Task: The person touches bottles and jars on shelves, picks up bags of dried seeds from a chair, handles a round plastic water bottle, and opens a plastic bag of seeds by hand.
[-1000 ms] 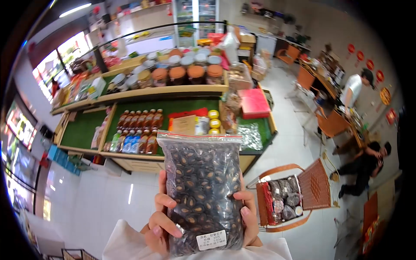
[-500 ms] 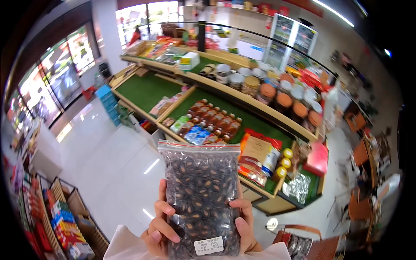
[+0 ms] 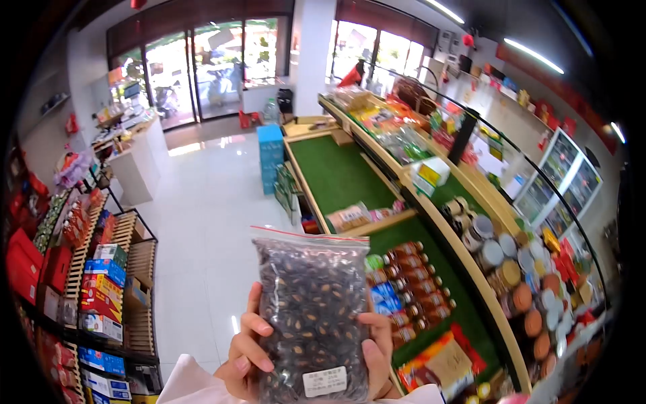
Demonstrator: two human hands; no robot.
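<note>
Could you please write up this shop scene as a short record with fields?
Setting: shop interior with glass doors at the far end
Held item: clear zip bag of dark seeds, upright, white label near its bottom
Left hand: grips the bag's left edge
Right hand: grips the bag's right edge
Right of bag: display counter lined in green, rows of bottles, lidded jars
Left of bag: racks of boxed goods

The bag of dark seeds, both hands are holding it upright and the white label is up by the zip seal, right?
Not quite: the head view shows the white label at the bottom of the bag of dark seeds. Left hand and right hand do hold it upright.
</note>
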